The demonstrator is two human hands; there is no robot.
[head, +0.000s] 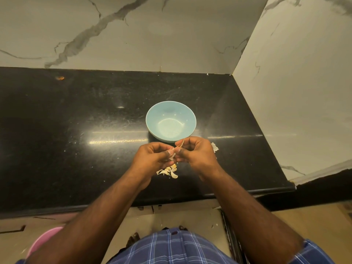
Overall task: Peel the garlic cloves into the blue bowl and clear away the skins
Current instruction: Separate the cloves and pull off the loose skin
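Both hands meet over black counter (76, 121), just in front of blue bowl (170, 121). Left hand (152, 159) pinches garlic clove (172, 154); right hand (196, 153) pinches thin skin strip (182, 143). Loose skins (168, 171) lie beneath. No writing visible.

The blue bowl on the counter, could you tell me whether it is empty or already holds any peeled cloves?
Empty: the blue bowl stands upright, its bare glossy inside showing.

Wall (285, 82) hems right; bowl (152, 119) seemingly reachable leftward.
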